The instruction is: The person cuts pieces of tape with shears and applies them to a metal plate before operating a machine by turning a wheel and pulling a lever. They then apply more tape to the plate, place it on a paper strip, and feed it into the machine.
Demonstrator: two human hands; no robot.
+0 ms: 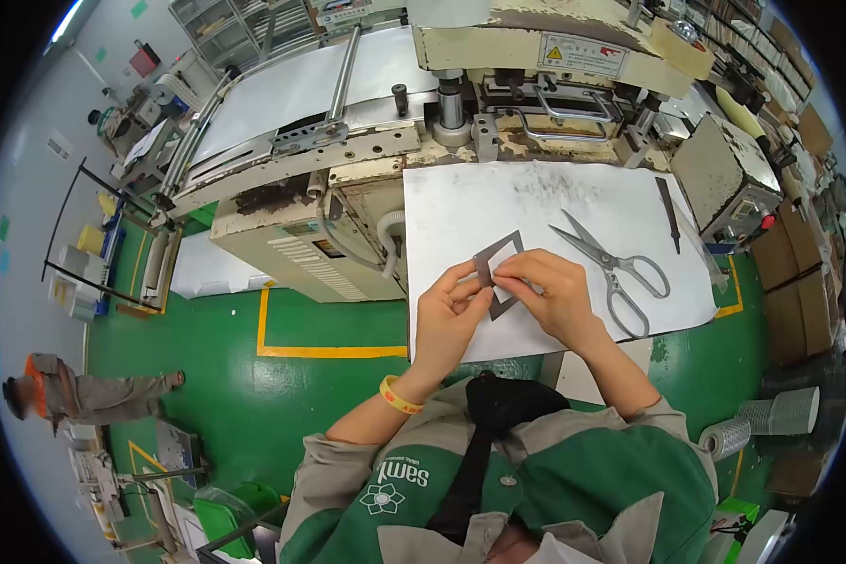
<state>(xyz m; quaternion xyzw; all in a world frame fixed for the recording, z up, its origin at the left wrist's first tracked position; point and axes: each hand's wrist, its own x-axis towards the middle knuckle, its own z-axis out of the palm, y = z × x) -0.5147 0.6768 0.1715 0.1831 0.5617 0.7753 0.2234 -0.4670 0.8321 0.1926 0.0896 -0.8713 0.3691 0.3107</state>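
Note:
A small dark grey frame with a light opening is held above the white sheet. My left hand pinches its left side between thumb and fingers. On its right, my right hand has thumb and fingertips closed at the opening; whether they hold a separate piece is too small to tell. Grey-handled scissors lie with blades apart on the sheet, to the right of my right hand. Further right lies a thin dark strip-like tool.
A press machine stands beyond the sheet, with metal handles at its front. A control box with a red button is at the right. Another person is at the far left. Metal mesh rolls stand lower right.

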